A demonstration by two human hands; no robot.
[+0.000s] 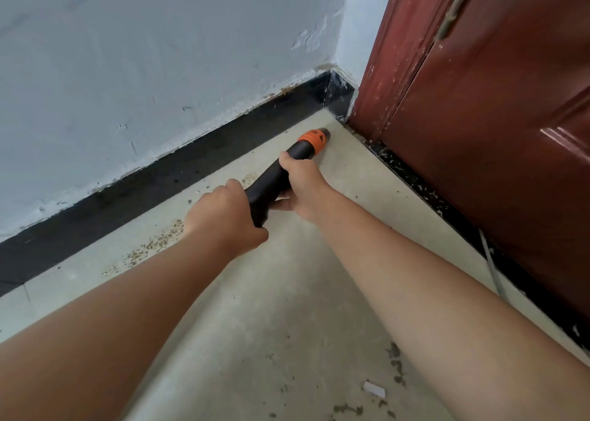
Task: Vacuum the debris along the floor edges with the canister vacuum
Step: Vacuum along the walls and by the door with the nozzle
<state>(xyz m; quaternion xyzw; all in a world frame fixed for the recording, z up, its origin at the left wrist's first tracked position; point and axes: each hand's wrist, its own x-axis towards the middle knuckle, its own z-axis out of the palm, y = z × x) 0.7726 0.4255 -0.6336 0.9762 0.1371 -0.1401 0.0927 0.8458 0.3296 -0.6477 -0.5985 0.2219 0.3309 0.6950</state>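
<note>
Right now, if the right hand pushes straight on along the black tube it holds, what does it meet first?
Probably the black baseboard in the corner beside the red door frame. The right hand and vacuum tube point there over bare floor, though depth is unclear.

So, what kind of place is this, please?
Probably a room corner indoors, in a home or flat being cleaned or finished. A painted wall with a black skirting strip meets a bare floor scattered with debris, beside a red-brown door. Both hands grip a vacuum tube.
</note>
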